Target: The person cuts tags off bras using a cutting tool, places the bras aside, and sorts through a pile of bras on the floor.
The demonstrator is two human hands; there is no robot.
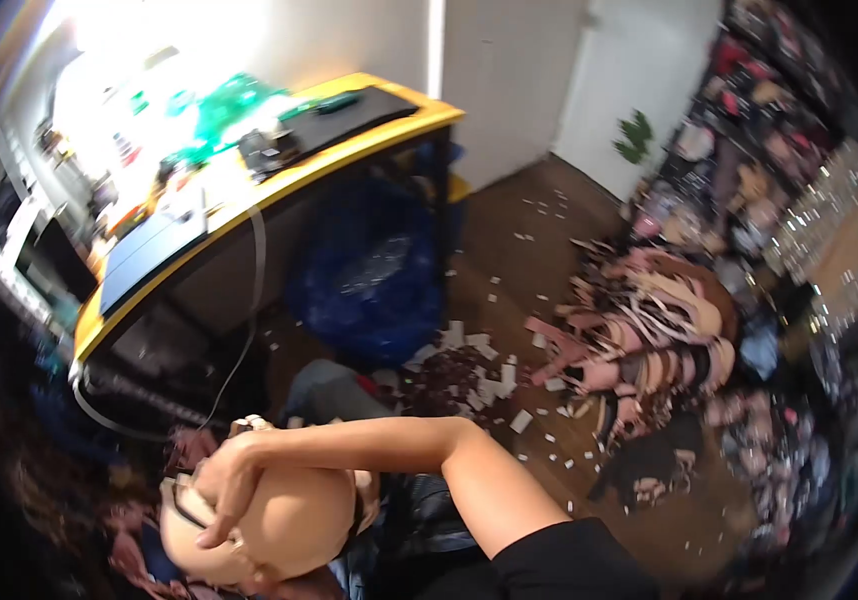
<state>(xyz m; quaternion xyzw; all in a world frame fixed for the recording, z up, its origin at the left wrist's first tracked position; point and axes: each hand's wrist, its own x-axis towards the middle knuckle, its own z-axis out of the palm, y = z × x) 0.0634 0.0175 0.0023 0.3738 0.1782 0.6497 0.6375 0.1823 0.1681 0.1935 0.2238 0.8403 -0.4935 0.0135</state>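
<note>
Across the lap, my right hand (231, 482) reaches left and grips a beige bra (294, 515) by the edge of its cups, the fingers bent over the near side. The moulded cups face up, smooth and rounded. A dark strip shows along the cup edge, and straps bunch above the hand. At the lower edge of the cups a small blurred part of my left hand (264, 582) shows against the bra. Its fingers are mostly hidden. Pink and dark garments (134, 545) lie just left of the bra.
A yellow-edged table (349, 150) holds black boards and green plastic. Beneath it sits a blue bag (369, 290), and a white cable (259, 270) hangs in front. Paper scraps (479, 380) litter the floor. Stacked bras (649, 330) and bagged garments (749, 150) pile up on the right.
</note>
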